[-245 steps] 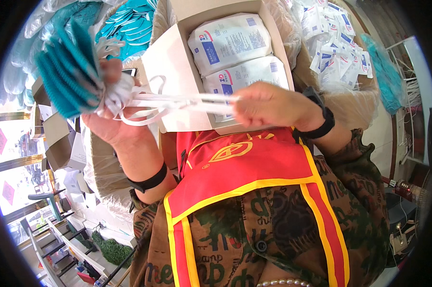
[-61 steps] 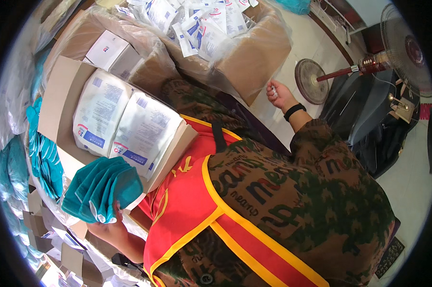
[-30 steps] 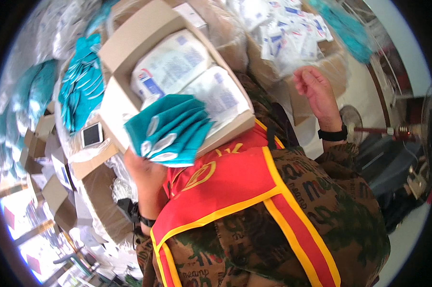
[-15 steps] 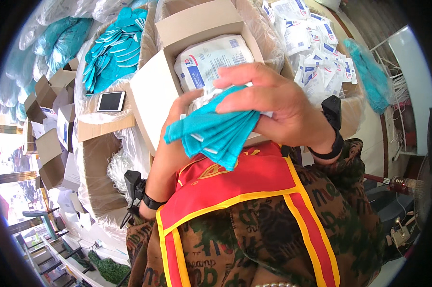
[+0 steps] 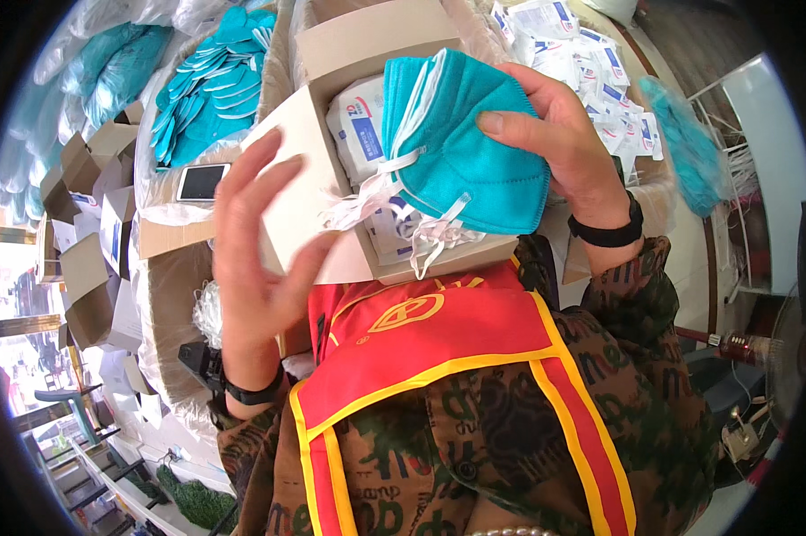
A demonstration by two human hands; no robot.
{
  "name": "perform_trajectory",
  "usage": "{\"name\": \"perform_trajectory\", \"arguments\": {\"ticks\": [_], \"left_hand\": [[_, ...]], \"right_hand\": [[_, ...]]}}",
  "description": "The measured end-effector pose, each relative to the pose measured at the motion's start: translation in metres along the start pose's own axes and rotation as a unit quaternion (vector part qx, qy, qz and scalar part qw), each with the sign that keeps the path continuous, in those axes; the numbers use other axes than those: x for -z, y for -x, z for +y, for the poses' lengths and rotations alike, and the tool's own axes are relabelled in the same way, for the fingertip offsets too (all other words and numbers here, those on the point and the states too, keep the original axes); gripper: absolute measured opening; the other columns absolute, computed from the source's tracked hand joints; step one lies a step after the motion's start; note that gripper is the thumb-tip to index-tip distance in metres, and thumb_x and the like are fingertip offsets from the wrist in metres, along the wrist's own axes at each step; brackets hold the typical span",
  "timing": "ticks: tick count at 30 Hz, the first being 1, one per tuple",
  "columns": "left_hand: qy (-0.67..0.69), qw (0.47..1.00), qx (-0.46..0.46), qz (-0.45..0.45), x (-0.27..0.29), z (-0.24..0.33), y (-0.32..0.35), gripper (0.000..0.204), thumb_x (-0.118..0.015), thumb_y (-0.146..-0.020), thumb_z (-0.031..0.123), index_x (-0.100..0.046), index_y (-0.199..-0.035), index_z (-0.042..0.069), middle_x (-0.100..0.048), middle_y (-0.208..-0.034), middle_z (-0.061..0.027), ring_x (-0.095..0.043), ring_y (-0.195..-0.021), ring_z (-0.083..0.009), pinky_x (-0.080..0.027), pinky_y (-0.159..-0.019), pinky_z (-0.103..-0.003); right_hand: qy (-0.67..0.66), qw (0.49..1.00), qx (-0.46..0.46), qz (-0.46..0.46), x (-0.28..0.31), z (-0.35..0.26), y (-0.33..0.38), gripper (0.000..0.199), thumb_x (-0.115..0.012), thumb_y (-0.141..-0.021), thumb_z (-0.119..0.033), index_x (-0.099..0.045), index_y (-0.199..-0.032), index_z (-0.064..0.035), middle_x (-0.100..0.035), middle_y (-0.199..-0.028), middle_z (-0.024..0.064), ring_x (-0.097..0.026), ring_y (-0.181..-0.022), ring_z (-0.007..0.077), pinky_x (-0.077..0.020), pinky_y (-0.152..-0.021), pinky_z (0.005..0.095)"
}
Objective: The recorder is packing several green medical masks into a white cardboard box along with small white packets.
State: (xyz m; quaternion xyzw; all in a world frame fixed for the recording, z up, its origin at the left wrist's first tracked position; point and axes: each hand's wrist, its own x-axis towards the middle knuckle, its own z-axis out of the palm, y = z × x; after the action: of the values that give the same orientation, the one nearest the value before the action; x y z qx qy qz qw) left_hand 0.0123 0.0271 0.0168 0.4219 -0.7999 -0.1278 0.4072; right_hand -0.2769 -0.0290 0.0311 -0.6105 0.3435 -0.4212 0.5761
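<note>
I have the open carton (image 5: 318, 192) at twelve o'clock, with white packages (image 5: 358, 129) lying in it; a heap of small white packets (image 5: 610, 80) at half past one; a heap of loose teal masks (image 5: 213, 98) at half past ten; the stack of teal masks (image 5: 479, 134) at one o'clock, above the carton; my right hand (image 5: 568, 143) closes its grip on the stack's right side, thumb foremost; my left hand (image 5: 249, 268), at nine o'clock, has its grip spread wide, and from here I cannot tell whether it touches the carton's flap; a phone (image 5: 204, 182) at ten o'clock; white straps (image 5: 431, 230) dangling from the stack.
</note>
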Motion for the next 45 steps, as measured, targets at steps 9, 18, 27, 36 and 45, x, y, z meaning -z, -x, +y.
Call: {"name": "perform_trajectory", "arguments": {"ticks": [9,18,27,36,45], "left_hand": [[-0.205,0.961,-0.184,-0.025,-0.035,0.022,-0.019,0.054,-0.069,-0.066,0.010,-0.063,-0.119,0.020,-0.039,-0.145,-0.0164,-0.033,-0.136,-0.0351,-0.022,-0.109,-0.047],[-0.234,0.941,-0.234,-0.077,-0.026,0.021,-0.026,0.032,-0.056,-0.082,0.021,-0.065,-0.113,0.017,-0.056,-0.129,-0.0106,-0.046,-0.128,-0.0281,-0.020,-0.111,-0.045],[-0.202,0.965,-0.143,-0.081,-0.015,0.010,-0.028,0.043,-0.065,-0.058,0.003,-0.057,-0.100,0.004,-0.056,-0.096,-0.0103,-0.054,-0.093,-0.0320,-0.043,-0.081,-0.043],[-0.167,0.974,-0.026,-0.152,-0.017,0.001,-0.016,0.036,-0.067,-0.061,0.005,-0.050,-0.092,0.003,-0.052,-0.087,-0.0147,-0.053,-0.083,-0.0365,-0.044,-0.071,-0.044],[0.103,0.963,0.007,-0.247,-0.051,0.009,0.022,0.043,-0.075,-0.062,0.019,-0.061,-0.100,0.006,-0.063,-0.099,-0.0152,-0.062,-0.084,-0.0364,-0.052,-0.070,-0.043]], "right_hand": [[-0.161,0.985,-0.051,-0.045,-0.019,0.009,-0.007,0.046,-0.065,-0.083,-0.019,-0.053,-0.121,0.0031,-0.063,-0.107,0.0090,-0.063,-0.093,0.0131,-0.0512,-0.082,0.0256],[-0.270,0.950,-0.132,-0.083,-0.028,0.029,-0.002,0.045,-0.062,-0.088,-0.025,-0.052,-0.123,0.0018,-0.062,-0.111,0.0097,-0.062,-0.096,0.0160,-0.0522,-0.083,0.0286],[-0.163,0.972,-0.110,-0.125,-0.036,0.083,0.027,0.034,-0.057,-0.094,-0.018,-0.055,-0.124,-0.0014,-0.060,-0.117,0.0096,-0.056,-0.106,0.0193,-0.0417,-0.095,0.0290],[0.155,0.964,0.016,-0.217,-0.046,0.022,0.028,0.012,-0.061,-0.089,-0.006,-0.061,-0.097,0.0029,-0.060,-0.098,0.0112,-0.058,-0.096,0.0203,-0.0442,-0.081,0.0301],[0.108,0.904,0.265,-0.317,-0.070,0.000,0.017,0.023,-0.068,-0.086,-0.019,-0.057,-0.076,-0.0015,-0.059,-0.090,0.0100,-0.057,-0.088,0.0272,-0.0380,-0.096,0.0423]]}}
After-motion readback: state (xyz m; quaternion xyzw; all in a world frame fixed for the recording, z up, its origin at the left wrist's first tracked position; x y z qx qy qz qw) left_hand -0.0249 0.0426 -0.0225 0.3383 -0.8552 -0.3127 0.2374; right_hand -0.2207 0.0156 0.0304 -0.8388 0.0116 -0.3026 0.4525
